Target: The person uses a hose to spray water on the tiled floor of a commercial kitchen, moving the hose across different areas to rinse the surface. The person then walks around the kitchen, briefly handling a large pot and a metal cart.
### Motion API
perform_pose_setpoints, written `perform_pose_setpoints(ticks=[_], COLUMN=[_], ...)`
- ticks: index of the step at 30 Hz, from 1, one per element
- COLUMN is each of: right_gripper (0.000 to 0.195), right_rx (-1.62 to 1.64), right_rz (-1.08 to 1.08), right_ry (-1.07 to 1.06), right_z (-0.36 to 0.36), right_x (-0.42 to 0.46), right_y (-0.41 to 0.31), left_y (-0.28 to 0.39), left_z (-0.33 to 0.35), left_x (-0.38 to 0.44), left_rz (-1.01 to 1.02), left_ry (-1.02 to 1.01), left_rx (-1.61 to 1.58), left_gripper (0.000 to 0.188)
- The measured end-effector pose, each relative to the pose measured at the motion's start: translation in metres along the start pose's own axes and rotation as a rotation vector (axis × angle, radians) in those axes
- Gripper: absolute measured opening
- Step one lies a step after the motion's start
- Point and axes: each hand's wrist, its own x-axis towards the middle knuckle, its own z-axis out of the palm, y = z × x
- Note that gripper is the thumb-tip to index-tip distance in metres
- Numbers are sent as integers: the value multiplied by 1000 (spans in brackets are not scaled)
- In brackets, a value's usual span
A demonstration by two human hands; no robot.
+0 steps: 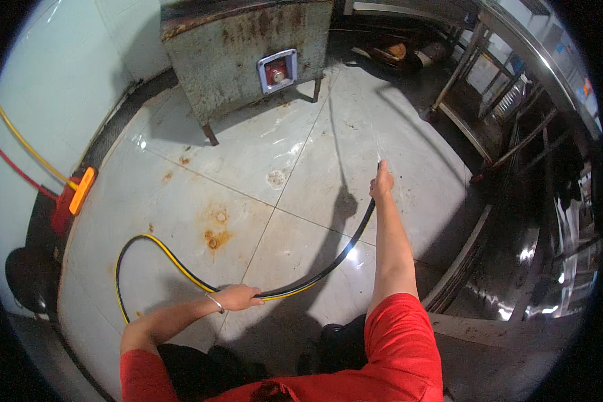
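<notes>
A black rubber hose with a yellow stripe (337, 259) runs in a curve between my hands and loops on towards the lower left. My right hand (383, 182) grips it close to its open end, the thumb along the top, and a thin stream of water leaves the end towards the floor. My left hand (238, 297), with a metal bangle at the wrist, is closed around the hose lower down. Beneath lies a wet tiled floor (301, 176) with rusty brown stains (217, 239).
A rusty metal cabinet on short legs (246, 65) stands ahead by the wall. At the left edge are an orange-and-red brush or squeegee head (83, 191) and a dark round object (27, 279). Metal racks (532, 50) line the right; a drain channel (462, 251) runs below them.
</notes>
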Motion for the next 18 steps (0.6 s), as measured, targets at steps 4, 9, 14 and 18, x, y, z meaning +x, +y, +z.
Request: perform_pose_setpoints(ticks=[4, 9, 14, 18], right_gripper=[52, 52, 50, 50], right_rx=[66, -109, -91, -134], right_rz=[64, 89, 68, -24], right_ry=[19, 70, 76, 105], right_z=[6, 4, -6, -8], right_x=[2, 5, 6, 18], right_y=[-11, -9, 3, 18], left_y=[-9, -20, -6, -11], left_z=[7, 14, 3, 8], left_x=[8, 13, 8, 11], left_rz=[9, 33, 22, 59], left_ry=[18, -12, -60, -48], left_rx=[-1, -37, -51, -51], left_gripper=[42, 43, 43, 44])
